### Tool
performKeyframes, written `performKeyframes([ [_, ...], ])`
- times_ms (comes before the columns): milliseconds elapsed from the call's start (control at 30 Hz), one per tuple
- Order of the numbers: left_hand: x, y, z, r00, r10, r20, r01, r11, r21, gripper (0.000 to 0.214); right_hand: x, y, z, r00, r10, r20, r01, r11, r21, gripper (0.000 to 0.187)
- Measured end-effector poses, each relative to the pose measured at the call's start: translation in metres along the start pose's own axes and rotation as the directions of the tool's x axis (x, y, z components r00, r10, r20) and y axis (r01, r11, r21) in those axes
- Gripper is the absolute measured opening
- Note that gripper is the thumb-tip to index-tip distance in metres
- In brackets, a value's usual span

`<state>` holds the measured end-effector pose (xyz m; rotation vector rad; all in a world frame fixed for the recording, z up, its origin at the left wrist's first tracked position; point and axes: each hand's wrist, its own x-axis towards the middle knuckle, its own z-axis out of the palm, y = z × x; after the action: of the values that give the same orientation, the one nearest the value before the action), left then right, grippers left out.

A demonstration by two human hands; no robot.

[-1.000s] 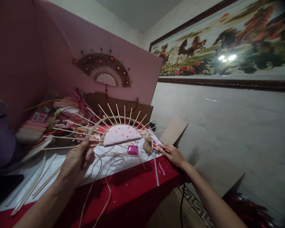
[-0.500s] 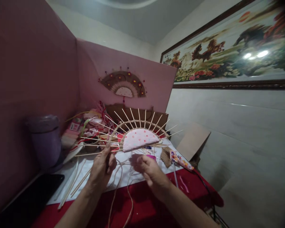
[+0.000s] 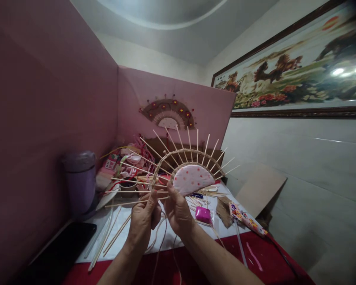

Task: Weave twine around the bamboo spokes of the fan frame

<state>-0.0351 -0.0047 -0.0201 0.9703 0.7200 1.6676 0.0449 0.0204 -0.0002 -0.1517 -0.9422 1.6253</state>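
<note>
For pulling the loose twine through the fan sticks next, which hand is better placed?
Probably the right hand: it sits beside the pink centre of the fan frame, above the hanging twine. The left hand grips the sticks.

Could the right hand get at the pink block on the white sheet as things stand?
Probably yes, once freed: the right hand now grips the fan frame. The pink block lies uncovered just to its right, with nothing between them.

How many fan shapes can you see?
2. One half-made fan of wooden sticks and pink dotted fabric is held by the left hand and right hand; one finished brown fan hangs on the pink board.
</note>
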Motion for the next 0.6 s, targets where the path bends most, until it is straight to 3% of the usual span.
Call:
performKeyframes([
  [167, -0.002, -0.006, -0.001, 0.999, 0.026, 0.045, -0.028, 0.999, 0.035, 0.023, 0.001, -0.007, -0.015, 0.996, -0.057, -0.074, 0.062, 0.997, 0.055, 0.025],
  [300, -0.003, -0.011, 0.0, 0.997, 0.02, 0.073, -0.028, 0.993, 0.116, 0.019, -0.002, -0.01, -0.027, 0.989, -0.035, -0.144, 0.049, 0.994, 0.097, 0.022],
  [600, -0.003, -0.015, 0.004, 1.0, -0.012, -0.013, 0.014, 0.988, 0.155, 0.022, -0.006, -0.011, -0.032, 0.969, 0.025, -0.247, -0.004, 0.997, 0.082, 0.02],
])
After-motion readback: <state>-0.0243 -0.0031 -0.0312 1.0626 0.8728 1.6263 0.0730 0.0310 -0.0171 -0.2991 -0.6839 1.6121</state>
